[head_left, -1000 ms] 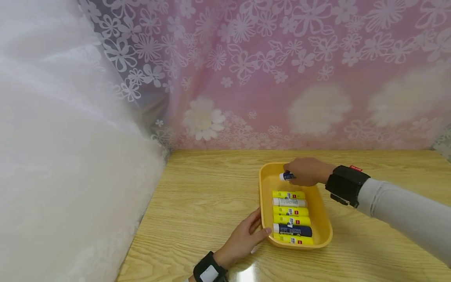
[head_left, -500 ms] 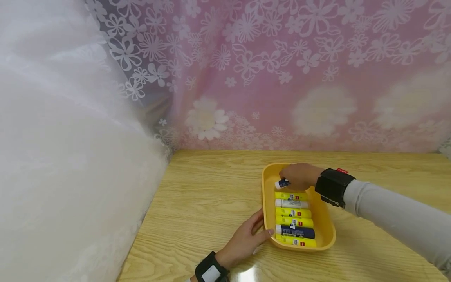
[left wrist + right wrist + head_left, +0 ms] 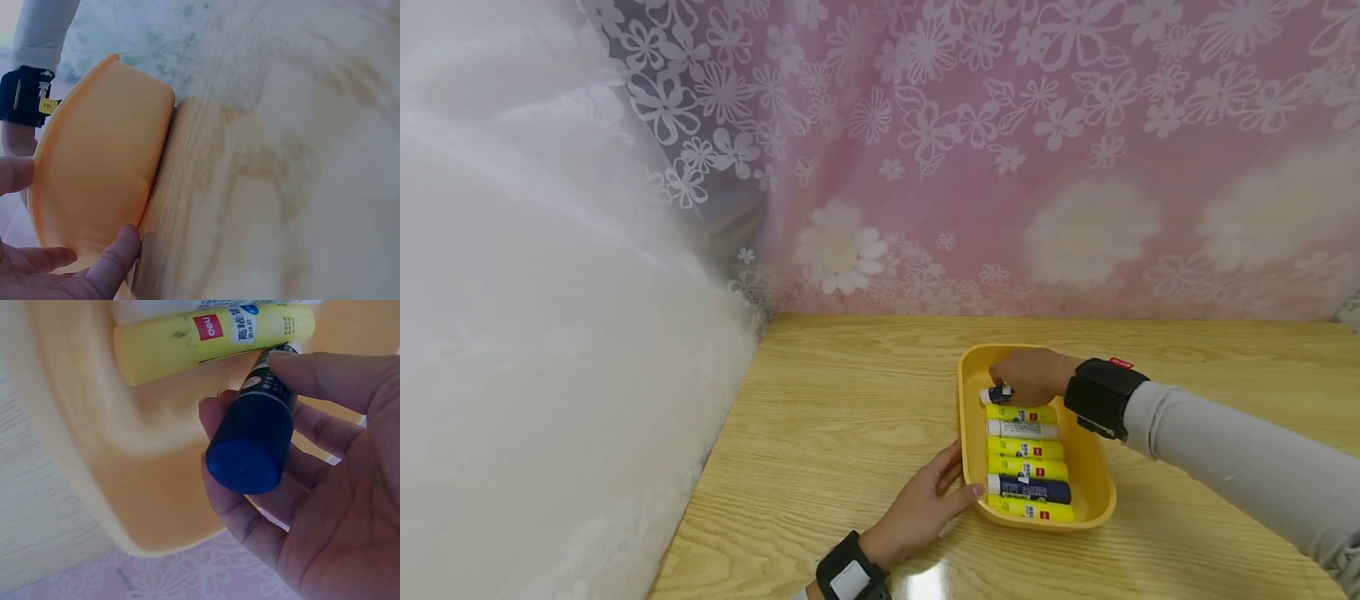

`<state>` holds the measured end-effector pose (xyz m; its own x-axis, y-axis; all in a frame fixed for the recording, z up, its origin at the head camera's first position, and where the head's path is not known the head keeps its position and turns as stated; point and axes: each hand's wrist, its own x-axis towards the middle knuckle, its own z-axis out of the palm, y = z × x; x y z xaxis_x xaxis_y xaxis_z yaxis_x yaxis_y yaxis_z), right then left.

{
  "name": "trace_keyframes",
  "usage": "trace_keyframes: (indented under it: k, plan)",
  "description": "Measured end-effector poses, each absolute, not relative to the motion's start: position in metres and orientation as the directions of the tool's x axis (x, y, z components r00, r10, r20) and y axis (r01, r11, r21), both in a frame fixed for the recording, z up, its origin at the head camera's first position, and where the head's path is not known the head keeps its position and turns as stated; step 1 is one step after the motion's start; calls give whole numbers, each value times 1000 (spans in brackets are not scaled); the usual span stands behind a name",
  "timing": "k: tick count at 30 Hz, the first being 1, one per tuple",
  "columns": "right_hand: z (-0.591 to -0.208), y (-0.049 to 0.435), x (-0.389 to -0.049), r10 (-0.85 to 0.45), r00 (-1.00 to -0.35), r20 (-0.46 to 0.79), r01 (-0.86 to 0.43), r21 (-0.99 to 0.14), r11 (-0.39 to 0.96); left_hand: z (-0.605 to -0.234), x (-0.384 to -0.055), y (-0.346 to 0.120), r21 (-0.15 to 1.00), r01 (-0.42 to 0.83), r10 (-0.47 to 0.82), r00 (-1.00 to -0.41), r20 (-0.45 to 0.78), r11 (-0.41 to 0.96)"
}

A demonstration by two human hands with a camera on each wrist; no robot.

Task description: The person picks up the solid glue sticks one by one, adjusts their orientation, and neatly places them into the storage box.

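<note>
A yellow tray (image 3: 1101,508) stands on the table with a row of glue sticks lying in it. My right hand (image 3: 1033,377) reaches into its far end and grips a dark blue glue stick (image 3: 1000,395) with a white end. In the right wrist view, thumb and fingers wrap this glue stick (image 3: 253,437), its blue end facing the camera, beside a yellow glue stick (image 3: 181,344). My left hand (image 3: 917,510) holds the tray's near left side, thumb at the rim. The left wrist view has its fingers (image 3: 119,256) against the tray's outer wall (image 3: 106,150).
In the row lie yellow glue sticks (image 3: 1026,449), a white one (image 3: 1022,429) and another dark blue one (image 3: 1037,489). Wood-grain table (image 3: 835,400) surrounds the tray. A pink flowered curtain (image 3: 925,208) hangs behind, and white sheeting (image 3: 550,333) is at the left.
My right hand has moved down and slightly left in the tray, bringing the dark blue glue stick close to the row's far end. My left hand has kept its hold on the tray.
</note>
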<state>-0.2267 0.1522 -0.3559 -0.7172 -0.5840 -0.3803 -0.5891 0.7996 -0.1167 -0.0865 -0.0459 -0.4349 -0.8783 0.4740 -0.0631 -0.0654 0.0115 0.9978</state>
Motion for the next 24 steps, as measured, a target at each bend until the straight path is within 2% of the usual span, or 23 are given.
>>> trace_keyframes:
  k: [6, 17, 24]
  plan:
    - [-360, 155, -228, -604, -707, -367, -604, -131, 786, -450, -92, -44, 997, -76, 468, -881, -75, 18]
    - [-368, 158, -229, -592, -709, -383, -616, -72, 784, -449, -90, -45, 996, -90, 468, -879, -92, 27]
    - [-365, 158, -229, -572, -715, -402, -598, -74, 798, -449, -91, -45, 994, -99, 463, -880, -105, 36]
